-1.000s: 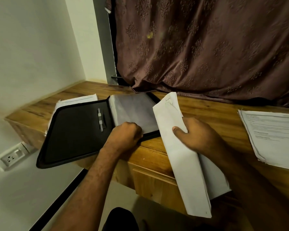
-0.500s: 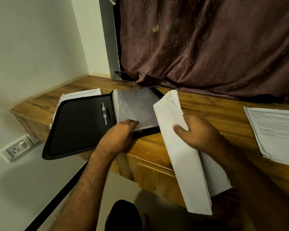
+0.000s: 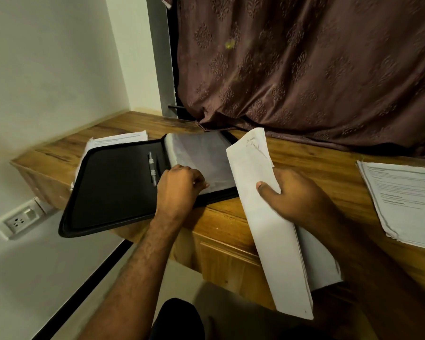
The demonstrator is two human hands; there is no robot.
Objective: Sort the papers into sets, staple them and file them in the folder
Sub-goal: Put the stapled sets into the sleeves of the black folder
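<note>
Dim, warm indoor light leaves the lower part in deep shadow, while the wall (image 3: 47, 69) at left is brightest. Wide-angle distortion bends the edges, and detail is soft and slightly blurred.

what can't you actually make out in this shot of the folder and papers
Head view, the only one:
- Left hand fingertips curl at the clear sleeves; whether they pinch one is unclear.
- Printed side of the paper set in the right hand faces away.
- Stack at right: cut off by the frame edge, text too small.
- Papers at far left: mostly hidden under the folder.
- No stapler in view.
</note>
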